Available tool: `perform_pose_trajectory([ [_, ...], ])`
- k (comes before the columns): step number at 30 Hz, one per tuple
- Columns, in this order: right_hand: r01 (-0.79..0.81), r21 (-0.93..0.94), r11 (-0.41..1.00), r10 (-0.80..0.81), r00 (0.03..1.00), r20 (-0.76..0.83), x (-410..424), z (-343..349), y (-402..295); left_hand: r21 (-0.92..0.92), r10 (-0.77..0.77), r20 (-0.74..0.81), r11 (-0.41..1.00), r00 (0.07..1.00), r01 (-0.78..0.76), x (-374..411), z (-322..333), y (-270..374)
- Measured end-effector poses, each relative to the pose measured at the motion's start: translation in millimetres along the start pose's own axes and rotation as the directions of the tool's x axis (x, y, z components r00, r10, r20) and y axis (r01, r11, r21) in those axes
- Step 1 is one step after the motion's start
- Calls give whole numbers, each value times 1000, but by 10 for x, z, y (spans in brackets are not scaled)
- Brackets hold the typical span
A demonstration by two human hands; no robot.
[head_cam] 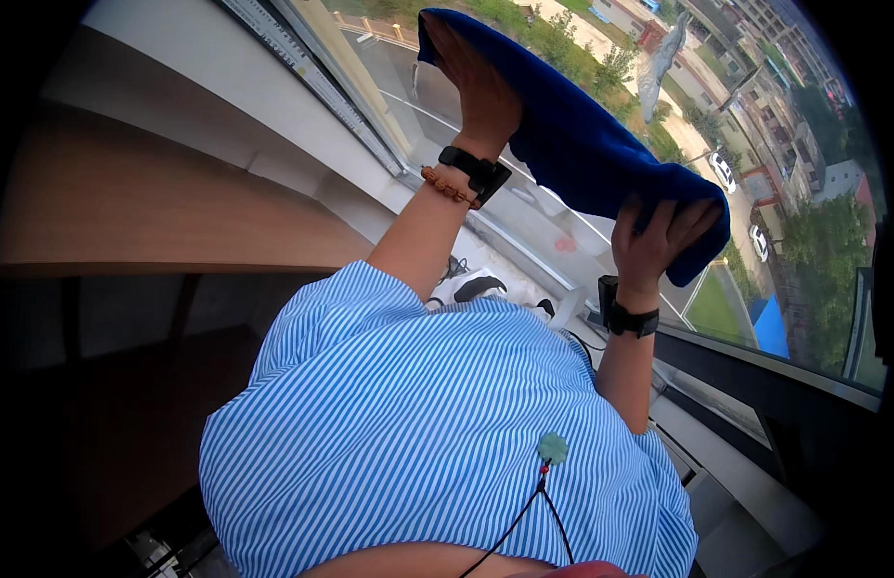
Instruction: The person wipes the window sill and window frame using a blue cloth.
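A dark blue cloth (pixel 591 137) is stretched between my two hands in front of a large window pane (pixel 548 209). My left hand (pixel 486 94), upper left, lies flat against one end of the cloth, its fingertips partly under the cloth's edge. At the cloth's lower right end, my right hand (pixel 652 235) has its fingers spread and pressed into the folds. Each wrist wears a black strap with a small dark device; a brown bead bracelet (pixel 447 186) is also on the left one. Whether the cloth touches the glass is hard to tell.
A wooden shelf or desktop (pixel 172 209) extends on the left beside a white wall edge. The window frame (pixel 389 130) runs diagonally on the left, and a dark frame bar (pixel 735 368) crosses at lower right. Black-and-white shoes (pixel 479 287) show below. Buildings and cars stand outside.
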State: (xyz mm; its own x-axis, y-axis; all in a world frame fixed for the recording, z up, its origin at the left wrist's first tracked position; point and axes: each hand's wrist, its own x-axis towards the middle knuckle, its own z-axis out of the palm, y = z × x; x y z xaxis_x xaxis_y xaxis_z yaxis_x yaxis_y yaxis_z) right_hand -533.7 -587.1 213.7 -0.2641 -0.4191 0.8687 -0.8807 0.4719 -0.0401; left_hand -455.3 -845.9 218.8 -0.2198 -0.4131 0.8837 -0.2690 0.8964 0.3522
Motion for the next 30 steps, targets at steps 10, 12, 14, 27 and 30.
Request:
perform_pose_trajectory([
  [10,128,265,956,-195,949,246,555,568,-968,127,69,-121,991,990,-53,529,-222,-1680],
  [12,151,338,929,-252,926,279,632,697,-1185,29,25,-176,999,984,-20,528,-290,-2043],
  [14,166,373,913,-294,901,318,659,787,-1270,199,117,-122,976,986,-91,465,-320,-2260],
  [27,210,345,915,-355,826,438,699,1310,-1750,-60,-200,-80,979,977,195,48,-176,-3066],
  [30,255,319,913,-381,813,439,660,1369,-1754,-280,-437,-2,864,899,419,-322,-35,-3040],
])
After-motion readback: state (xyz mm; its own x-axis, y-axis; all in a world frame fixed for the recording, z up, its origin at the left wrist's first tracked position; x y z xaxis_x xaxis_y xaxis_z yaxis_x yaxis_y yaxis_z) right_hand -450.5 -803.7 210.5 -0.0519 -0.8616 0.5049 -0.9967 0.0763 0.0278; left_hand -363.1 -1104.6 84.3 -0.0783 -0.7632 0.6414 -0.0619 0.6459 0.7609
